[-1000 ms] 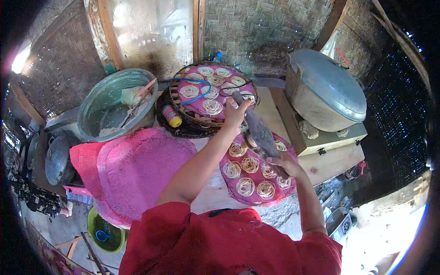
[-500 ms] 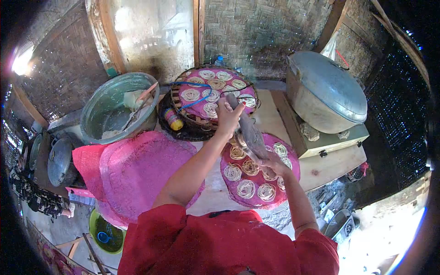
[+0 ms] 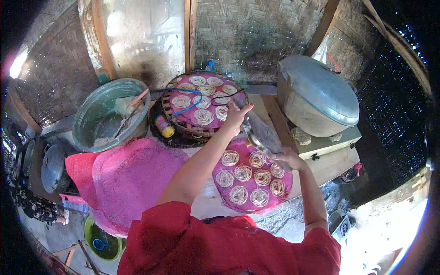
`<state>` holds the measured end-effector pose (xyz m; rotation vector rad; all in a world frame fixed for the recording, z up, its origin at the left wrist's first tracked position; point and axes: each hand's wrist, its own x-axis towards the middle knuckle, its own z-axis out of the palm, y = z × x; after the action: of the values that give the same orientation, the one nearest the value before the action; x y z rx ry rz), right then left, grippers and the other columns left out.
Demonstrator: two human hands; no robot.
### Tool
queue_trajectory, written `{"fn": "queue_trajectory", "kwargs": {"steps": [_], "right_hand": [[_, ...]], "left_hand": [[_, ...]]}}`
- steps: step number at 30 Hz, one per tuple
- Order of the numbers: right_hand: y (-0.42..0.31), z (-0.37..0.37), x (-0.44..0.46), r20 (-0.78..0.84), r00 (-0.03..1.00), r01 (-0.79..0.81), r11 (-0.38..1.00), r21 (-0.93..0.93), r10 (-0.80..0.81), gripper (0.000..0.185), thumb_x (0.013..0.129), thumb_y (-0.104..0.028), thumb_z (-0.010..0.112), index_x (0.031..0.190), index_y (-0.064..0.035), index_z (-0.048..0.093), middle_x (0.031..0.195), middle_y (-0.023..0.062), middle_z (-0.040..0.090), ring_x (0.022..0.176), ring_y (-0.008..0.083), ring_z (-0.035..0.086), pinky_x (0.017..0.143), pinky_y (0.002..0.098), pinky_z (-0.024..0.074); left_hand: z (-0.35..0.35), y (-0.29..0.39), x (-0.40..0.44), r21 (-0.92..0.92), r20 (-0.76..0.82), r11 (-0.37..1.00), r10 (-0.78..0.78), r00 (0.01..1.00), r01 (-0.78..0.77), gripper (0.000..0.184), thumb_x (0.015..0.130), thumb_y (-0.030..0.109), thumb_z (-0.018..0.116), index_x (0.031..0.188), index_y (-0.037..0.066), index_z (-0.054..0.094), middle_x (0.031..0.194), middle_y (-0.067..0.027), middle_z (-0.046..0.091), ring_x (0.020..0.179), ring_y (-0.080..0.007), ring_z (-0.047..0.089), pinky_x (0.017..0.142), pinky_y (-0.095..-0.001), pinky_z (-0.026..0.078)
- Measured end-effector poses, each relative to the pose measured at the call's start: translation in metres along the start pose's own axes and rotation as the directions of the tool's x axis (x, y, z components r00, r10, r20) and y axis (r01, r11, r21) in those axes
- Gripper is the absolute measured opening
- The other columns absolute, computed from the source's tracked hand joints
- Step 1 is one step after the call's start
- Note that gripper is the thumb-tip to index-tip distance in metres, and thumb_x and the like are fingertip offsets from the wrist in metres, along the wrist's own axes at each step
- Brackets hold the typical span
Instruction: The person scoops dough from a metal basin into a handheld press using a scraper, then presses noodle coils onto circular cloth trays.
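Note:
Both my hands grip a long dark wooden hand press (image 3: 262,134), tilted down to the right. My left hand (image 3: 236,117) is closed round its upper end, and my right hand (image 3: 289,159) is closed round its lower end. The press hangs over the back right part of a round pink cloth (image 3: 224,196). Several coiled nests of pale noodle strands (image 3: 242,173) lie on that cloth. The underside of the press is mostly hidden. Behind my left hand, a second pink cloth (image 3: 187,120) bears more nests on a round woven tray (image 3: 167,101).
At the left stand a green basin (image 3: 85,123) with a spatula (image 3: 133,110) and stacked pink cloths (image 3: 133,183). A lidded metal pot (image 3: 316,101) sits on a box at the right. A yarn spool (image 3: 164,126) and blue cord (image 3: 198,94) lie by the tray.
The press has moved rightward over the pink cloth with both hands still on it, uncovering nests in the middle. My view has shifted slightly.

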<state>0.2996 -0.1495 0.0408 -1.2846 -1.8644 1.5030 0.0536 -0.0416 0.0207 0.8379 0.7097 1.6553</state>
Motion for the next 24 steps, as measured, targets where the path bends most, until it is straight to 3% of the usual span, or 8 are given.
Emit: {"fn": "queue_trajectory", "kwargs": {"steps": [3,9,14,17,20,21,23,24], "right_hand": [[-0.009,0.001,-0.006,0.052,0.995,-0.086,0.992,0.091,0.082,0.044,0.079,-0.039,0.069,0.104,-0.0034,0.063,0.080,0.0026,0.061,0.066,0.0108,0.056,0.055,0.0260,0.0442],[-0.005,-0.020,0.006,0.059,0.996,-0.071,0.997,-0.007,0.071,0.042,0.080,-0.038,0.070,0.104,-0.0051,0.061,0.081,0.0014,0.062,0.066,0.0097,0.056,0.059,0.0255,0.0454],[-0.013,-0.008,0.009,0.053,0.998,0.041,0.998,0.052,-0.044,0.042,0.080,-0.038,0.068,0.104,-0.0042,0.060,0.082,0.0020,0.060,0.069,0.0098,0.056,0.059,0.0245,0.0432],[-0.025,-0.006,-0.005,0.062,0.997,0.035,0.994,0.102,-0.041,0.042,0.080,-0.037,0.069,0.105,-0.0039,0.061,0.080,0.0018,0.061,0.067,0.0097,0.056,0.058,0.0253,0.0447],[-0.018,-0.017,-0.008,0.065,0.998,-0.025,0.995,0.097,0.018,0.042,0.080,-0.036,0.071,0.105,-0.0038,0.062,0.079,0.0017,0.063,0.065,0.0099,0.057,0.058,0.0262,0.0462],[-0.014,-0.021,-0.007,0.054,0.997,-0.051,0.997,0.049,0.049,0.042,0.079,-0.035,0.071,0.105,-0.0036,0.062,0.080,0.0020,0.064,0.065,0.0099,0.058,0.057,0.0261,0.0466],[-0.009,-0.026,-0.001,0.046,0.999,-0.014,0.999,0.052,0.011,0.040,0.079,-0.035,0.071,0.103,-0.0035,0.063,0.081,0.0030,0.065,0.066,0.0099,0.059,0.058,0.0262,0.0474],[-0.007,-0.028,0.003,0.033,0.999,-0.005,0.999,0.047,0.003,0.039,0.079,-0.034,0.072,0.102,-0.0036,0.063,0.080,0.0029,0.064,0.066,0.0099,0.058,0.057,0.0263,0.0471]], "left_hand": [[0.002,-0.003,-0.001,-0.028,0.036,0.992,-0.119,0.992,0.120,0.045,0.079,0.010,0.073,0.105,0.011,0.037,0.099,-0.0041,0.053,0.087,-0.0154,0.053,0.074,-0.0353,0.045],[0.013,-0.019,0.022,0.055,-0.118,0.998,-0.014,0.993,0.020,0.050,0.078,0.008,0.073,0.111,0.008,0.036,0.096,-0.0063,0.054,0.086,-0.0193,0.055,0.072,-0.0393,0.048],[0.012,0.000,0.027,0.042,-0.076,0.999,0.023,0.997,-0.020,0.050,0.078,0.008,0.073,0.112,0.011,0.035,0.103,-0.0070,0.052,0.089,-0.0192,0.056,0.073,-0.0404,0.050],[0.016,0.021,0.007,0.023,-0.088,0.996,-0.085,0.993,0.087,0.062,0.076,0.011,0.075,0.122,0.005,0.033,0.124,-0.0121,0.047,0.110,-0.0235,0.046,0.096,-0.0401,0.037],[0.027,0.034,-0.012,-0.040,0.003,0.992,-0.122,0.993,0.122,0.064,0.078,0.009,0.073,0.127,0.006,0.032,0.126,-0.0106,0.047,0.116,-0.0207,0.043,0.099,-0.0378,0.034],[0.027,0.026,-0.008,-0.042,0.001,0.992,-0.123,0.992,0.123,0.064,0.078,0.009,0.073,0.127,0.006,0.032,0.126,-0.0106,0.047,0.116,-0.0207,0.043,0.099,-0.0378,0.034],[0.024,0.005,0.007,-0.053,-0.011,0.999,0.008,1.000,-0.008,0.047,0.076,0.011,0.075,0.108,0.009,0.041,0.094,-0.0043,0.053,0.084,-0.0175,0.054,0.071,-0.0364,0.046],[0.023,0.001,0.011,-0.052,-0.018,0.999,-0.003,1.000,0.002,0.052,0.076,0.011,0.076,0.112,0.009,0.038,0.100,-0.0055,0.053,0.088,-0.0197,0.054,0.076,-0.0396,0.047]]}}
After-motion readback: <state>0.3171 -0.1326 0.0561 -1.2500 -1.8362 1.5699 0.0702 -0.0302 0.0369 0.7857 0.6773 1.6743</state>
